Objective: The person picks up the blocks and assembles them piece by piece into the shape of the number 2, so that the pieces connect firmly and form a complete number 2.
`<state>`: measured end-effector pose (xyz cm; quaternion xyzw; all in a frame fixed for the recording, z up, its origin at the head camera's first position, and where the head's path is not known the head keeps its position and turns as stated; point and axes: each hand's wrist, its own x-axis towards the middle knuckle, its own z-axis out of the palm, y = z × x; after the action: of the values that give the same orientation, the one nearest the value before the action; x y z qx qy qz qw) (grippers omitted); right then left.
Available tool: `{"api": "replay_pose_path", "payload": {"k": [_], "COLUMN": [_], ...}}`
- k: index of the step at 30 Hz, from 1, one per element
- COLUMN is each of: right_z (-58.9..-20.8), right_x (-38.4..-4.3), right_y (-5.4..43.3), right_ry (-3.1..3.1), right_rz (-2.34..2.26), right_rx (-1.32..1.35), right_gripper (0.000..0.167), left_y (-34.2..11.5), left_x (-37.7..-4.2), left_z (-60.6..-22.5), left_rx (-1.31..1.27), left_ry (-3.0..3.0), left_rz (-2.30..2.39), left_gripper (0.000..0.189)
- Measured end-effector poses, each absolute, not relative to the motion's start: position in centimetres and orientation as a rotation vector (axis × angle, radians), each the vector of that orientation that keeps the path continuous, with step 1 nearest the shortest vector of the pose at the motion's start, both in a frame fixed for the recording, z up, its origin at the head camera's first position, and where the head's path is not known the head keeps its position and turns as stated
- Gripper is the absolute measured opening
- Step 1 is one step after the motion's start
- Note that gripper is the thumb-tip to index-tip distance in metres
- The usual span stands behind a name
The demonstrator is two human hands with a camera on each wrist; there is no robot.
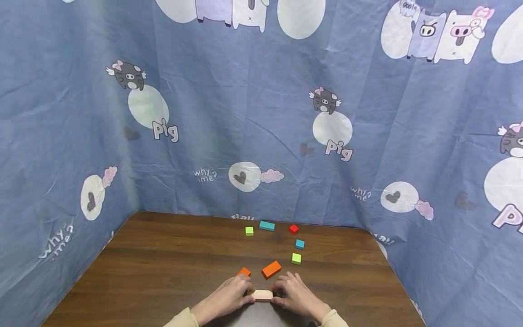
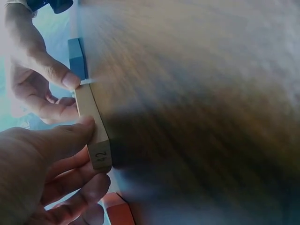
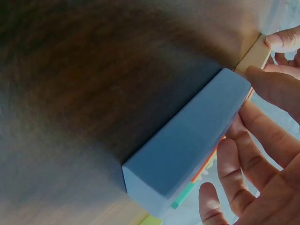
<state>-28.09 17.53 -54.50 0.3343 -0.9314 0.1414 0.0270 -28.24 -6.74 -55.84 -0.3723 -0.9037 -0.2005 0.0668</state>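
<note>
A pale wooden block (image 1: 263, 295) lies lengthwise between both hands near the front of the table. My left hand (image 1: 234, 292) grips its left end, thumb on the near side and fingers behind. In the left wrist view, this wooden block (image 2: 91, 110) bears a printed "42" on its end. My right hand (image 1: 297, 294) pinches the opposite end with thumb and forefinger. Beside the right fingers, a long blue block (image 3: 187, 136) lies in line with the wooden one; the right hand mostly hides it in the head view. An orange block (image 1: 244, 271) pokes out behind the left fingers.
Beyond the hands lies a longer orange block (image 1: 271, 270). Farther back are green blocks (image 1: 296, 258), a small blue block (image 1: 300, 244), a red block (image 1: 293, 229) and a teal block (image 1: 267, 225). A blue printed curtain (image 1: 245, 113) surrounds the brown table (image 1: 175, 254).
</note>
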Motion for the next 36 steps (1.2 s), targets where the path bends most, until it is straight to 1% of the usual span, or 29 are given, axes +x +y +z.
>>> {"api": "replay_pose_path", "payload": {"k": [10, 17, 23, 36], "right_z": [-54.3, -53.2, -52.3, -51.9], "right_x": [-28.1, -28.2, -28.4, -28.3], "right_y": [17.7, 18.8, 20.2, 22.2], "right_ry": [-2.916, -2.912, -2.916, -2.926], "right_rz": [0.482, 0.545, 0.584, 0.552], "right_rx": [1.030, 1.018, 0.972, 1.002], "right_gripper": [0.020, 0.029, 0.032, 0.043], "left_y": [-6.6, -6.5, -6.6, -6.7], "left_x": [-28.3, -28.4, -28.2, -28.1], "left_z": [-55.8, -55.7, -55.8, -55.5], "left_rx": [-1.116, -1.122, -1.128, -1.129], "left_ry": [-2.789, -2.787, -2.735, -2.732], "left_rz": [-0.563, -0.538, -0.488, -0.515], "left_gripper": [0.012, 0.013, 0.013, 0.013]}}
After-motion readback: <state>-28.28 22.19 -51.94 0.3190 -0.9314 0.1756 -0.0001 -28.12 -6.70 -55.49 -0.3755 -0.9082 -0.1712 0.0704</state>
